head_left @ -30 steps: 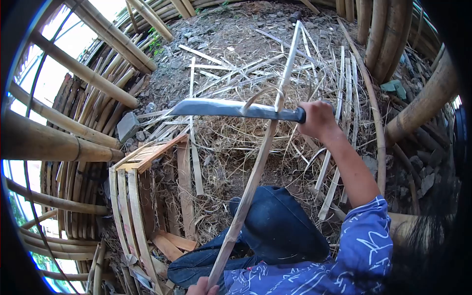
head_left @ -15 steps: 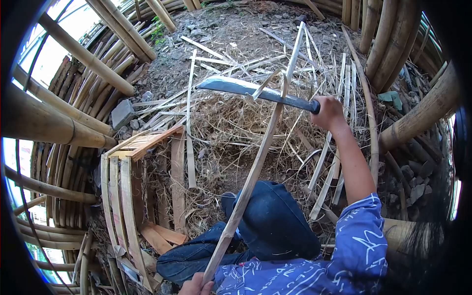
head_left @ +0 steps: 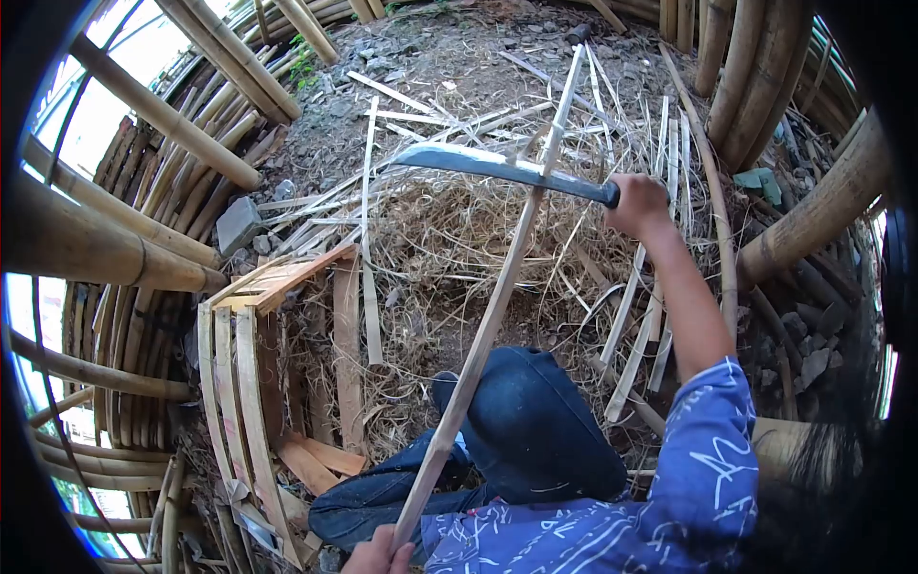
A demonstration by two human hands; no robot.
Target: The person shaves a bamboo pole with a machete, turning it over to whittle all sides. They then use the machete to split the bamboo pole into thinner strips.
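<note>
My right hand (head_left: 639, 205) grips the dark handle of a machete (head_left: 469, 161), its long blade pointing left. The blade lies across the upper part of a long bamboo strip (head_left: 497, 311) and touches it. Near the crossing, a thin shaving shows blurred above the blade. At the bottom of the view, my left hand (head_left: 380, 552) is closed around the strip's near end. The strip runs slanting upward past my bent knee (head_left: 535, 421), its far tip over the littered ground.
A slatted wooden crate (head_left: 222, 383) stands at the left. Curled shavings (head_left: 459, 239) and loose bamboo strips (head_left: 373, 239) cover the ground ahead. Thick bamboo poles (head_left: 813, 210) lean on both sides, and a grey block (head_left: 239, 226) lies beyond the crate.
The machete and my right hand have shifted slightly upward. The raised curl at the blade has changed to a smaller, blurred shaving. The strip's far tip has moved a little left.
</note>
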